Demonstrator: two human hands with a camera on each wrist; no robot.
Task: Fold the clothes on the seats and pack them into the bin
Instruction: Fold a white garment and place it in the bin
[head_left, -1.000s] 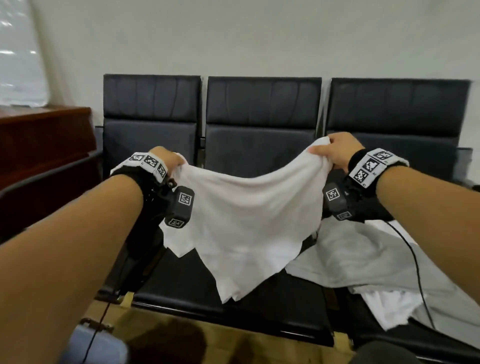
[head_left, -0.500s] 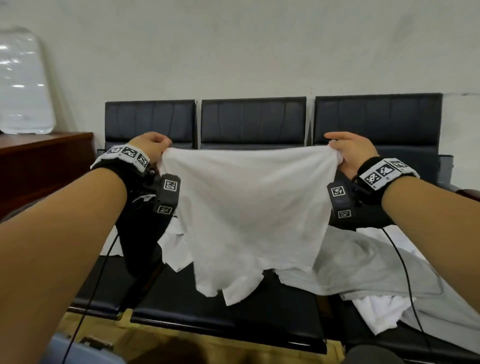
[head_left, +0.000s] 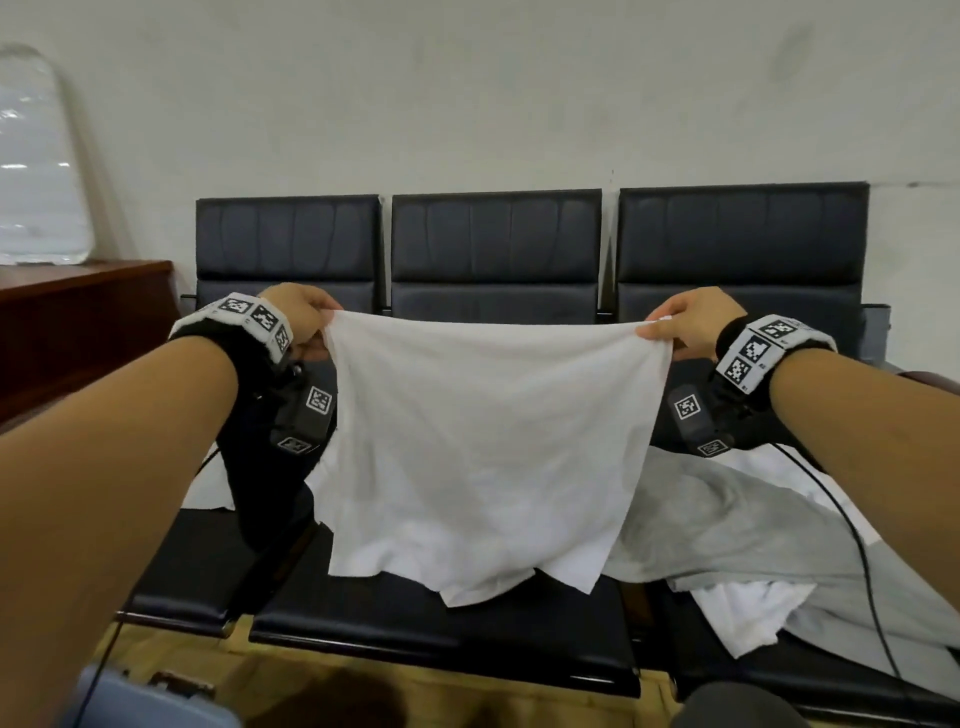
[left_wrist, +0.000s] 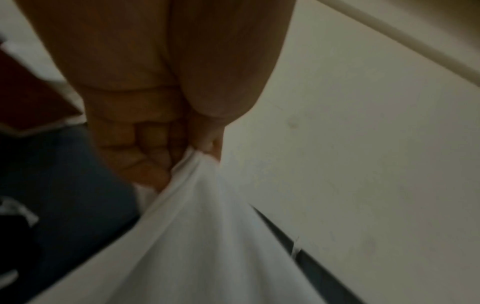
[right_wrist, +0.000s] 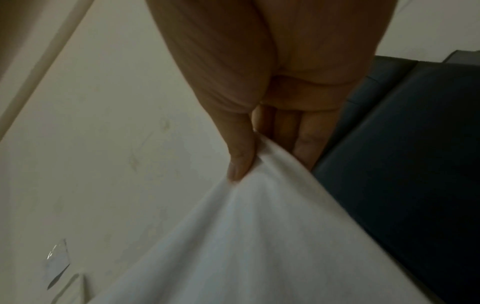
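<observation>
The white garment (head_left: 478, 441) hangs in front of the middle seat (head_left: 441, 631), its top edge stretched level from 9 to 3 o'clock. The left hand (head_left: 301, 322) pinches the 9 o'clock corner, the right hand (head_left: 685, 327) the 3 o'clock one, equally near. The cloth drops toward 6 o'clock, its hem on the seat, so lowering it flat is probably next.

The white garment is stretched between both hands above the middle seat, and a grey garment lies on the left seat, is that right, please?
Not quite. The white garment is indeed held up by the left hand and right hand above the middle seat, but the head view shows the grey garment lying on the right seat, not the left.
</observation>
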